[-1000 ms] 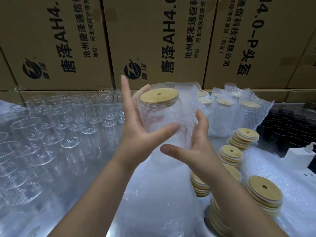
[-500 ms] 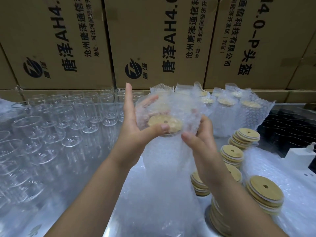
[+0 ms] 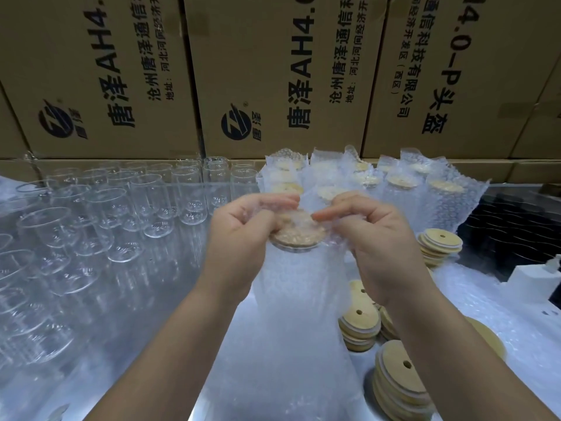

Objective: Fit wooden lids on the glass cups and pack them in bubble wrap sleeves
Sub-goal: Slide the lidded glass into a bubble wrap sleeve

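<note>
Nearest us, at 4 o'clock, stacks of loose wooden lids (image 3: 400, 387) wait on the counter (image 3: 364, 364), so plenty of fitting is left. Just ahead, the bubble wrap sleeve (image 3: 291, 302) stands upright with a lidded cup inside it. Its lid (image 3: 296, 235) shows dimly through the wrap between our hands. Our left hand (image 3: 243, 235) and right hand (image 3: 376, 241) both have their fingers curled, pinching the sleeve's mouth over the lid; we judge this cup nearly packed. From 9 to 11 o'clock, rows of empty glass cups (image 3: 100, 214) stand unlidded, the bulk of the job. At 1 o'clock, packed cups (image 3: 403, 183) line up before cardboard cartons (image 3: 273, 71). The cup's glass body is hard to make out through the wrap, we cannot tell how well its lid seats, and the rows of cups run off the left edge.
</note>
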